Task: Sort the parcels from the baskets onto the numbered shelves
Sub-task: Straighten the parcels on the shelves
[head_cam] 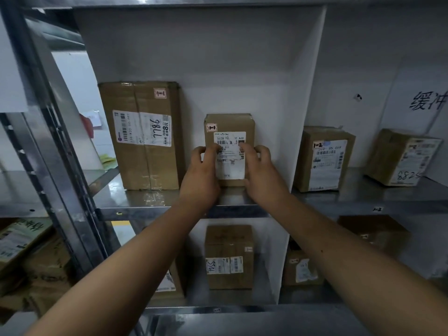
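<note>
A small brown cardboard parcel (pixel 229 124) with a white shipping label stands upright on the metal shelf (pixel 150 198), against the white back wall. My left hand (pixel 201 175) grips its left side, thumb across the label. My right hand (pixel 260 173) holds its right side, fingers on the label. A larger brown parcel (pixel 143 137) marked 7786 stands to its left on the same shelf. No basket is in view.
A white divider (pixel 303 105) separates this bay from the right bay, where two labelled parcels (pixel 323 158) (pixel 402 157) stand. The shelf below holds several more boxes (pixel 229 257). A metal upright (pixel 55 146) runs down the left, with stacked parcels (pixel 26 253) beyond it.
</note>
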Demonstrator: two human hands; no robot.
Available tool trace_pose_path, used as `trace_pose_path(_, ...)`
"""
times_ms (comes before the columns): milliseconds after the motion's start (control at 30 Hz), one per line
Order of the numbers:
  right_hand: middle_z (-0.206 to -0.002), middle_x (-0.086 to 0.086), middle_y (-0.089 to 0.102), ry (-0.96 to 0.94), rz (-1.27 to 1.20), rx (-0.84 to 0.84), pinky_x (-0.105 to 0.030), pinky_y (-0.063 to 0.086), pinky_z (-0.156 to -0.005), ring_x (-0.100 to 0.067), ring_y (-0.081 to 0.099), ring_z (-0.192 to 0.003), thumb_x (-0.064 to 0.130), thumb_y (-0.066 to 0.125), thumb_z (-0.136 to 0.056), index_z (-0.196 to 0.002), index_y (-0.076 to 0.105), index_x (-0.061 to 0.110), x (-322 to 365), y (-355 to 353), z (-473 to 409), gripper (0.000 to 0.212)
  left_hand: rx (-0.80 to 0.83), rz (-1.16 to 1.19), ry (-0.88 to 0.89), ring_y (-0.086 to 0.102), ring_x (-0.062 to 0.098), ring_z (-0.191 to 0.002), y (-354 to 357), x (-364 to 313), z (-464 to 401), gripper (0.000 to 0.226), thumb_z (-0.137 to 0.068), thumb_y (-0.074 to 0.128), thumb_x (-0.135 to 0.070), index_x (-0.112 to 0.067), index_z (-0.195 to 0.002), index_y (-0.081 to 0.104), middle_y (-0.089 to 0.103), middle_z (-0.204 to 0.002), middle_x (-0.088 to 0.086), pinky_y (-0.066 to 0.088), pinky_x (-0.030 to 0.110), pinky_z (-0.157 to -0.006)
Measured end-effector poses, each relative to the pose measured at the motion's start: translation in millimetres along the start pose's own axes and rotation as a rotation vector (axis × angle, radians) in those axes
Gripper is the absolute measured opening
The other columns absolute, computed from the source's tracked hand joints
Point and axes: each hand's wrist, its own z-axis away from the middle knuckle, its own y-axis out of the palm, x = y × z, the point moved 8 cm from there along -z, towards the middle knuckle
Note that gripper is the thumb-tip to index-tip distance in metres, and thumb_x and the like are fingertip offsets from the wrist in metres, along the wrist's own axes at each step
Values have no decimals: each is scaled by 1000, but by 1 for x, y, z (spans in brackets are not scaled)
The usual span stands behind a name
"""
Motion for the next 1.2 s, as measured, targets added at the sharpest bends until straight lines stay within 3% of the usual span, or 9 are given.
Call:
trace_pose_path(167,-155,-7,22,-22,13,8,-43,61,-86,-31,61,-108,-3,75,-82,-156,13,41,-1,-2,0,106,-17,10,-4,59,37,-124,1,-1,-2,80,-87,73,-3,-34,-147,30,33,-156,9,62,42,-88)
trace_pose_path(367,-158,-9,23,-9,-8,-5,-45,62,-85,-32,63,-107,-4,80,-79,-156,12,43,2,-4,8,113,-30,36,4,57,38,-127,-3,0,4,80,-87,74,-10,-34,-150,31,33,-157,8,61,47,-89)
trace_pose_path(533,-155,-9,29,54,-86,-50,-46,56,-102,-34,56,-126,1,78,-86,-156,26,34,7,-15,28,94,-47,29,54,52,38,-133,-13,-4,23,77,-86,77,-20,-30,-150,37,36,-156,9,58,48,-95)
trace_pose_path(633,-151,-7,37,17,-155,-75,-34,47,-110,-28,52,-131,5,72,-92,-156,38,22,21,-29,49,74,-40,17,144,53,35,-131,-20,-16,38,72,-85,76,-22,-26,-148,42,41,-153,8,57,46,-97)
trace_pose_path(700,-151,-5,38,44,-151,-61,-24,38,-106,-22,48,-134,6,69,-94,-155,40,20,26,-37,63,69,-25,19,199,51,31,-132,-21,-24,47,70,-86,77,-23,-25,-147,44,44,-151,7,54,44,-101)
trace_pose_path(800,-155,-4,35,104,-103,-25,-19,30,-107,-18,43,-138,7,69,-96,-154,41,18,25,-45,83,66,9,37,234,49,29,-135,-19,-36,56,69,-87,79,-27,-27,-146,44,44,-152,4,55,45,-102)
trace_pose_path(900,-159,-5,32,177,-85,-29,-21,29,-112,-20,39,-142,10,69,-97,-155,42,18,15,-54,105,65,55,70,262,47,27,-136,-10,-50,65,67,-88,78,-31,-26,-147,46,45,-151,4,53,45,-104)
trace_pose_path(1000,-157,-7,35,264,-27,-22,-19,27,-107,-21,41,-139,10,67,-98,-155,42,17,-1,-67,132,63,113,118,332,51,26,-129,4,-70,77,65,-88,77,-32,-22,-146,51,51,-145,6,51,41,-102)
trace_pose_path(1200,-155,-9,37,425,94,-31,-30,33,-117,-28,43,-140,9,71,-92,-153,45,16,-38,-106,184,67,213,190,413,51,27,-128,37,-121,103,59,-91,73,-33,-23,-145,50,49,-146,5,50,39,-95)
